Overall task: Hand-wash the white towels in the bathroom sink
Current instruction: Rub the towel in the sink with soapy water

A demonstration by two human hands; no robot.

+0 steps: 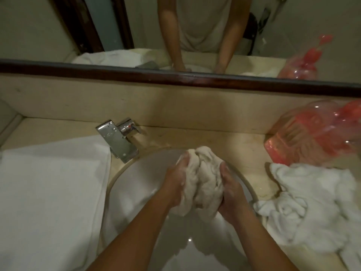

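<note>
Over the round white ceramic sink [140, 173], both hands are clenched around one wet, bunched, greyish-white towel [201, 178]. The left hand [175, 182] grips its left side and the right hand [230, 192] its right, with suds on the fingers. The towel is held above the sink's far half, in front of the chrome tap [119, 141] at the sink's back-left. A flat folded white towel [48, 192] lies on the beige stone desk [214, 137] left of the sink. A crumpled heap of white towels [312, 208] lies right of the sink, its edge at the rim. Hard wringing this high could probably fling soapy water past the rim onto either pile. The slippery bundle might also slide free and splash.
</note>
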